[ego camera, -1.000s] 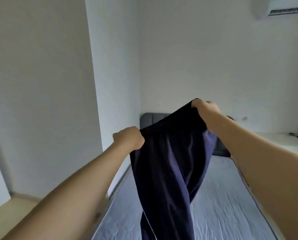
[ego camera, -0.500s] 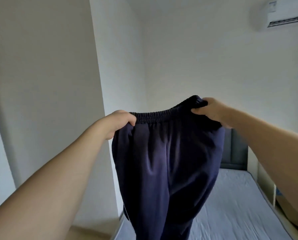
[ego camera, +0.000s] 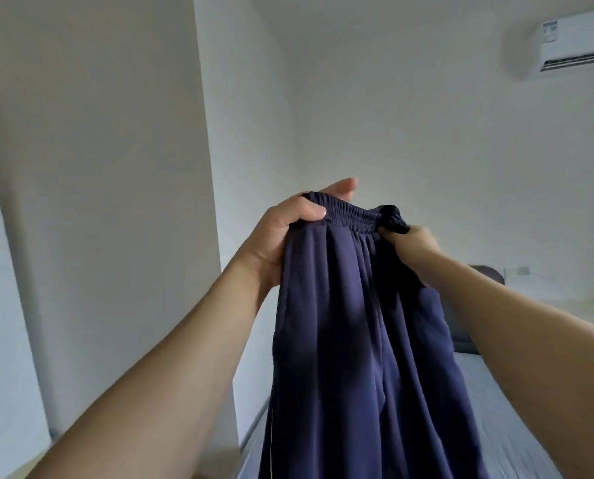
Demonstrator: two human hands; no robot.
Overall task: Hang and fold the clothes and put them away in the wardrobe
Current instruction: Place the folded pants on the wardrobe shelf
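I am watching both forearms reaching up from the bottom corners toward the middle of the view. The navy trousers [ego camera: 357, 340] are hanging straight down from centre to 6 o'clock, held up in the air by their gathered elastic waistband [ego camera: 352, 219]. The left hand [ego camera: 285, 233] is gripping the waistband's end at 10 o'clock of the cloth, thumb pressing on the front, fingers [ego camera: 340, 186] reaching behind. The right hand [ego camera: 411, 248] is pinching the bunched other end at 1 o'clock, its fingers curling round the fabric. Beyond the trousers, at 5 o'clock, the bed [ego camera: 516, 426] is lying with a grey sheet, its dark headboard [ego camera: 489, 274] sitting at 3 o'clock. Farthest off, an air conditioner [ego camera: 579, 46] is hanging on the white wall at 2 o'clock.
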